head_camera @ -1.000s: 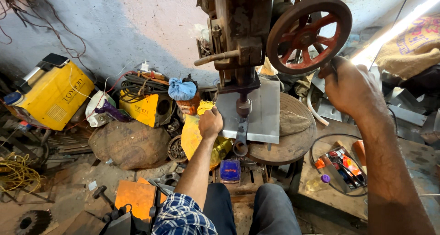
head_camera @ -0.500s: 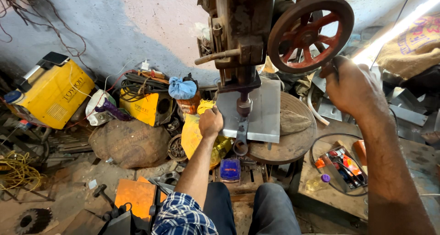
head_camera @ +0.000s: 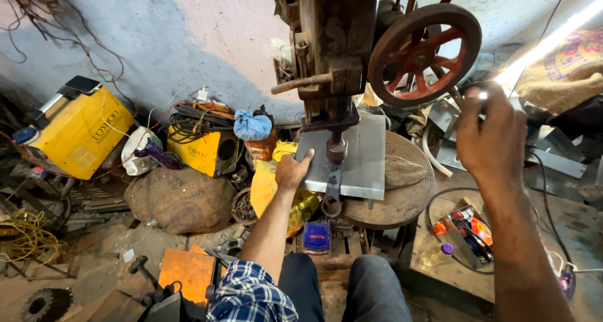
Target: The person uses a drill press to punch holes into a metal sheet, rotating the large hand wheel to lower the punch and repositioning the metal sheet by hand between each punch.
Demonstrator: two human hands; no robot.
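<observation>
Leftmost, a yellow box-shaped welding machine (head_camera: pixel 78 133) is leaning against the wall, its dark lettered label facing the camera; yellow cable (head_camera: pixel 25 237) is lying coiled below it, partly cut off by the frame edge. Further right, a smaller yellow welding unit (head_camera: pixel 201 149) is sitting behind a brown sack (head_camera: pixel 179 199), with a blue cloth (head_camera: pixel 252 126) resting on an orange container that is mostly hidden. The left hand (head_camera: pixel 292 170) is pressing its fingers flat on the near left edge of the grey metal plate (head_camera: pixel 364 155), thumb tucked under where I cannot see it. That plate is lying on the round table of the rusty drill press (head_camera: pixel 333 52), directly under the spindle, between both hands. A blue plastic box (head_camera: pixel 316 236) is standing below, by the knees. The right hand (head_camera: pixel 493 136) is curling closed around a feed handle beside the red spoked wheel (head_camera: pixel 424 55); the handle itself is largely covered by the fingers. Rightmost, a printed burlap sack (head_camera: pixel 565 64) is glaring under a bright tube light.
</observation>
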